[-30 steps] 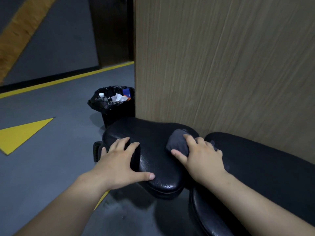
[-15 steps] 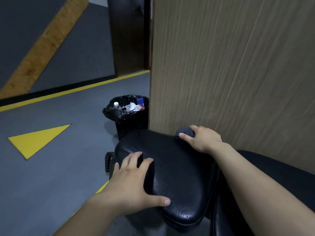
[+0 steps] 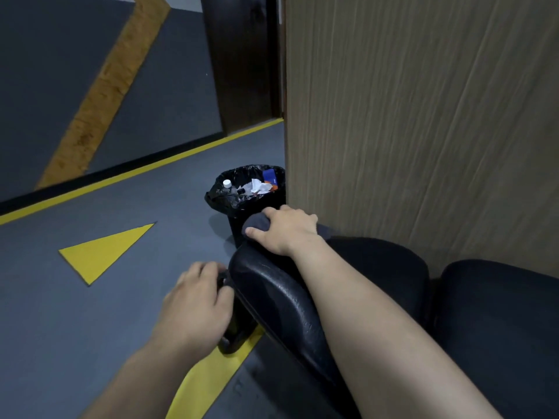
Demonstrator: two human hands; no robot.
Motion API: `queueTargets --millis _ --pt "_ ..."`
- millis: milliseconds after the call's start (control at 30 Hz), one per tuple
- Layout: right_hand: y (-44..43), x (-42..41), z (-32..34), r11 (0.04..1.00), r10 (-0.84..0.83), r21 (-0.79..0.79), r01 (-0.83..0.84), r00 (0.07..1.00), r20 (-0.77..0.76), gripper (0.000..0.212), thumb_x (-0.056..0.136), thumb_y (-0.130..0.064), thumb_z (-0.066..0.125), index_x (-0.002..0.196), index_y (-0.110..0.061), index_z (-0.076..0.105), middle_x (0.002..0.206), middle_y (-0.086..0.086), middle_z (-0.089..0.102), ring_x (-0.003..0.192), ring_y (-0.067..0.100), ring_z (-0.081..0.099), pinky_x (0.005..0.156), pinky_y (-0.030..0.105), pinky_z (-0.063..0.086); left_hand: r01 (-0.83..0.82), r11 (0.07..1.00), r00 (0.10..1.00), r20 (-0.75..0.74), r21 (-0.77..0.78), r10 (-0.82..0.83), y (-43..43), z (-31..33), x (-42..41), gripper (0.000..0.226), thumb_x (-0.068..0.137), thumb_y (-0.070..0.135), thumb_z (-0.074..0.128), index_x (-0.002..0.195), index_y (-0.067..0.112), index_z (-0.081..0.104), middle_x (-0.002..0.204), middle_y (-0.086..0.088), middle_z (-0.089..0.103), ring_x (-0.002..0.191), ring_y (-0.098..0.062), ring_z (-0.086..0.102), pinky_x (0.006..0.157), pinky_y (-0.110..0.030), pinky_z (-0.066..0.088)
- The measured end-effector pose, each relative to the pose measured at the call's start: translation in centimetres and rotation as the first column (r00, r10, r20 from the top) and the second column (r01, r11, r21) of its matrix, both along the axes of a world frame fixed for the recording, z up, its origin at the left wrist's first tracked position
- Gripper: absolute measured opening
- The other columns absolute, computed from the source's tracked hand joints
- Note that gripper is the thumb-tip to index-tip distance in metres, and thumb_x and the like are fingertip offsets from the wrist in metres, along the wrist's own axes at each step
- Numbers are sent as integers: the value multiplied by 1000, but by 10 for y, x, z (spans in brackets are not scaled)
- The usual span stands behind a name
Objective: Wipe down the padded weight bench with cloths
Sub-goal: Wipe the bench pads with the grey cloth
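Right hand (image 3: 286, 231): presses a dark grey cloth (image 3: 255, 224) on the black bench pad's (image 3: 278, 297) far end | Left hand (image 3: 196, 306): blurred, fingers curled beside pad's near-left edge, grip unclear | Trash bin (image 3: 251, 192): just beyond right hand

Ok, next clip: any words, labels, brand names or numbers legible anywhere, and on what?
No text can be read.
Blue packet in the trash bin: any print is too small and blurred to read.
Yellow triangle and yellow lines on the floor: plain markings, no lettering.
Bench pad, cloth, wood panel: no labels show.
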State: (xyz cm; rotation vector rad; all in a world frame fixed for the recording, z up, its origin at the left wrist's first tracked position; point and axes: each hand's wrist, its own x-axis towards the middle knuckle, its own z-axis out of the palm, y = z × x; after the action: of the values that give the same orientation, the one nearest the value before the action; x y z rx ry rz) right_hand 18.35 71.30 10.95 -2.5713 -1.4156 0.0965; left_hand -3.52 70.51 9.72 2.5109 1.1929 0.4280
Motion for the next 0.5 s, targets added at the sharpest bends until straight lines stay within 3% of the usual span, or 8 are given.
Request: queueTargets --millis 167,300,500 --pt "19 -38 -2 998 65 -17 -64 997 50 66 81 -77 46 128 -32 54 130 5 53 121 37 46 98 59 33 -4 996 998 -58 87 9 5 5 -13 49 98 50 36 139 24 45 140 5 46 129 -19 44 102 -39 38" --pt "13 -67 -11 994 108 18 -111 984 141 63 79 -76 48 124 -32 53 125 4 53 117 34 47 93 55 34 3 995 995 -100 100 7 10 5 -23 69 89 71 32 143 28 40 141 3 44 132 -22 41 106 -43 37" --pt "-15 -96 -18 996 53 59 -64 982 181 60 82 -71 52 125 -29 49 123 6 50 116 36 45 89 53 33 8 994 995 -100 107 3 14 3 -32 65 92 67 35 143 26 39 144 -1 43 133 -25 39 108 -49 34"
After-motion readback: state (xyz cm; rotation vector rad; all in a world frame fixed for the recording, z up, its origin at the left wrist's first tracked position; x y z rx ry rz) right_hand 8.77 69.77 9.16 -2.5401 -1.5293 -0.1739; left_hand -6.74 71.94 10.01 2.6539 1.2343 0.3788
